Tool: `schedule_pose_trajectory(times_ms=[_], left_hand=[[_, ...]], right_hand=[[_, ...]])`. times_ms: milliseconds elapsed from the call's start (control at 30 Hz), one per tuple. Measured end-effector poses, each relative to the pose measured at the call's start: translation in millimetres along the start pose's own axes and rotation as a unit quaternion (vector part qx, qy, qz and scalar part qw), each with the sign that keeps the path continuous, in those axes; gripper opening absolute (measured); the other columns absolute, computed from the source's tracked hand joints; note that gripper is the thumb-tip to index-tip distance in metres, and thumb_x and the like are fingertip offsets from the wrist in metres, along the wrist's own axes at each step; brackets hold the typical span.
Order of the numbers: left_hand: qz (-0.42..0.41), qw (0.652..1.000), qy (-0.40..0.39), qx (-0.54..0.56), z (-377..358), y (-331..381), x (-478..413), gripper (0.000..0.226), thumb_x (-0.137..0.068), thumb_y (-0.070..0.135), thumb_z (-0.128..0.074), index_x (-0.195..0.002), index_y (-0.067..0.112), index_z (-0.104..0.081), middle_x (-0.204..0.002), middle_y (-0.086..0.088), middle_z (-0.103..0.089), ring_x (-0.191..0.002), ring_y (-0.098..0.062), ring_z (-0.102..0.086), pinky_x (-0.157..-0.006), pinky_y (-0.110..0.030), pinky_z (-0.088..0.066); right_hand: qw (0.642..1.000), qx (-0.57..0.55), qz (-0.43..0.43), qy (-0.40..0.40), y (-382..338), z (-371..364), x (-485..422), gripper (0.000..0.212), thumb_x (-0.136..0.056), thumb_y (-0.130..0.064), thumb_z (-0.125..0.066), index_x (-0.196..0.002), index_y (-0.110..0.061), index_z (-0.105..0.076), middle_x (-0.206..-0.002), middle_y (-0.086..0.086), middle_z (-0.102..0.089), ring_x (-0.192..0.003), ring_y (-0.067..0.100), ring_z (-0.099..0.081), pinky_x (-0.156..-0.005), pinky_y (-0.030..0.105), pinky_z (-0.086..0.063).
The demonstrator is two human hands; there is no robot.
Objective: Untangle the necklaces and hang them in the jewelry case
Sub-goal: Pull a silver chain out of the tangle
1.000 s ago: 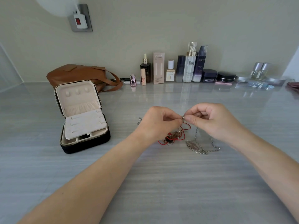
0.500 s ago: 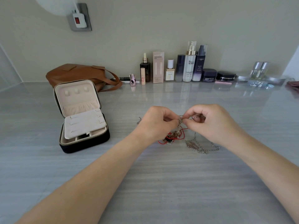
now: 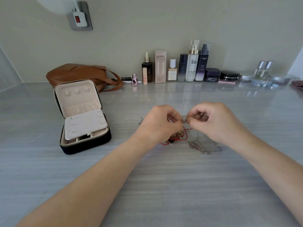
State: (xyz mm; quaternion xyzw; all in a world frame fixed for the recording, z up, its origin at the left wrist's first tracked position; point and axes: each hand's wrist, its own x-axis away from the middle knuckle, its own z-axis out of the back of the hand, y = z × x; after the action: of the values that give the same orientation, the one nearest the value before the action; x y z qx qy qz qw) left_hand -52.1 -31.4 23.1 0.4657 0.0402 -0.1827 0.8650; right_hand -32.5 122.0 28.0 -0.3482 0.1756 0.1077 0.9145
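Necklaces [image 3: 177,138] lie tangled on the table [image 3: 164,185], right of the open case [image 3: 83,118]. My left hand [image 3: 161,123] and right hand [image 3: 216,122] each pinch a chain link above the knot.

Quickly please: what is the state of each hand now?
Left hand: closed, pinching the tangled necklaces.
Right hand: closed, pinching the same tangle.
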Motion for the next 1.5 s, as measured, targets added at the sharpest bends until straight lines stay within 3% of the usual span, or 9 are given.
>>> schedule_pose_trajectory(times_ms=[200,400,467,600,700,967,1167,1367,1500], left_hand=[[-0.002,0.999,0.003,0.049,2.2,3.5,1.3,0.018,-0.077,0.012,-0.066,-0.065,0.022,-0.058,-0.064,0.010,-0.057,-0.055,-0.006,-0.050,-0.052,-0.014,-0.042],[-0.010,0.994,0.066,0.090,9.4,2.7,-2.1,0.022,-0.078,0.006,-0.064,-0.065,0.022,-0.055,-0.064,0.009,-0.054,-0.044,0.001,-0.044,-0.038,-0.010,-0.033],[-0.001,0.989,0.090,0.114,17.0,-0.5,-4.4,0.017,-0.081,0.009,-0.064,-0.071,0.021,-0.058,-0.067,0.008,-0.055,-0.043,0.002,-0.043,-0.035,-0.012,-0.030],[-0.027,0.996,0.026,0.077,13.5,-1.4,-2.4,0.006,-0.082,0.011,-0.066,-0.085,0.014,-0.070,-0.069,0.012,-0.059,-0.051,0.006,-0.050,-0.045,-0.006,-0.036],[-0.025,0.997,-0.038,0.054,2.4,0.5,1.0,0.004,-0.079,0.014,-0.069,-0.082,0.015,-0.071,-0.070,0.012,-0.063,-0.056,0.006,-0.053,-0.059,-0.008,-0.044],[-0.001,0.995,-0.001,0.099,5.6,1.3,-0.3,0.005,-0.082,0.015,-0.067,-0.079,0.014,-0.071,-0.074,0.008,-0.066,-0.068,-0.002,-0.058,-0.069,-0.017,-0.050],[0.034,0.988,0.027,0.150,14.5,5.3,-1.8,0.020,-0.089,0.014,-0.056,-0.073,0.022,-0.063,-0.068,0.010,-0.063,-0.056,0.005,-0.055,-0.049,-0.003,-0.037],[0.068,0.980,0.058,0.176,20.8,0.8,-5.3,0.016,-0.090,0.018,-0.056,-0.076,0.023,-0.061,-0.069,0.009,-0.064,-0.064,-0.004,-0.054,-0.045,-0.004,-0.036],[0.065,0.982,0.066,0.167,20.4,-0.8,-5.7,0.012,-0.086,0.017,-0.061,-0.074,0.020,-0.062,-0.067,0.008,-0.063,-0.052,0.004,-0.053,-0.045,-0.005,-0.038]], right_hand=[[0.986,-0.149,-0.069,-0.012,-2.5,4.1,-1.2,0.017,-0.076,-0.010,-0.065,-0.062,-0.020,-0.063,-0.041,-0.017,-0.051,-0.041,-0.001,-0.040,-0.044,0.010,-0.031],[0.991,-0.094,-0.078,-0.059,-5.0,1.7,1.6,0.011,-0.067,-0.011,-0.069,-0.061,-0.019,-0.063,-0.046,-0.010,-0.054,-0.040,0.001,-0.041,-0.048,0.019,-0.035],[0.989,-0.113,-0.077,-0.063,-5.7,3.4,3.0,0.011,-0.071,-0.008,-0.068,-0.065,-0.018,-0.065,-0.044,-0.011,-0.054,-0.037,0.000,-0.041,-0.045,0.014,-0.032],[0.985,-0.144,-0.082,-0.048,-6.4,5.1,1.7,0.013,-0.077,-0.010,-0.066,-0.068,-0.019,-0.066,-0.057,-0.004,-0.060,-0.049,0.004,-0.045,-0.049,0.014,-0.034],[0.984,-0.149,-0.086,-0.043,-6.0,4.7,0.7,0.016,-0.079,-0.011,-0.063,-0.066,-0.021,-0.064,-0.053,-0.009,-0.054,-0.043,-0.001,-0.040,-0.045,0.009,-0.032],[0.982,-0.167,-0.082,-0.042,-7.1,8.3,-0.7,0.015,-0.084,-0.015,-0.062,-0.071,-0.020,-0.064,-0.042,-0.018,-0.052,-0.043,-0.003,-0.042,-0.045,0.008,-0.033],[0.977,-0.185,-0.091,-0.051,-4.8,11.0,-0.2,0.011,-0.087,-0.014,-0.058,-0.079,-0.020,-0.064,-0.041,-0.018,-0.051,-0.043,-0.003,-0.042,-0.054,0.015,-0.037],[0.979,-0.176,-0.096,-0.042,-2.1,14.5,-1.2,0.020,-0.085,-0.004,-0.057,-0.090,-0.020,-0.068,-0.055,-0.008,-0.056,-0.049,-0.002,-0.050,-0.060,0.015,-0.044],[0.979,-0.184,-0.086,-0.017,0.7,18.6,-3.6,0.018,-0.082,-0.006,-0.061,-0.085,-0.022,-0.068,-0.055,-0.009,-0.060,-0.049,-0.001,-0.053,-0.057,0.011,-0.043]])
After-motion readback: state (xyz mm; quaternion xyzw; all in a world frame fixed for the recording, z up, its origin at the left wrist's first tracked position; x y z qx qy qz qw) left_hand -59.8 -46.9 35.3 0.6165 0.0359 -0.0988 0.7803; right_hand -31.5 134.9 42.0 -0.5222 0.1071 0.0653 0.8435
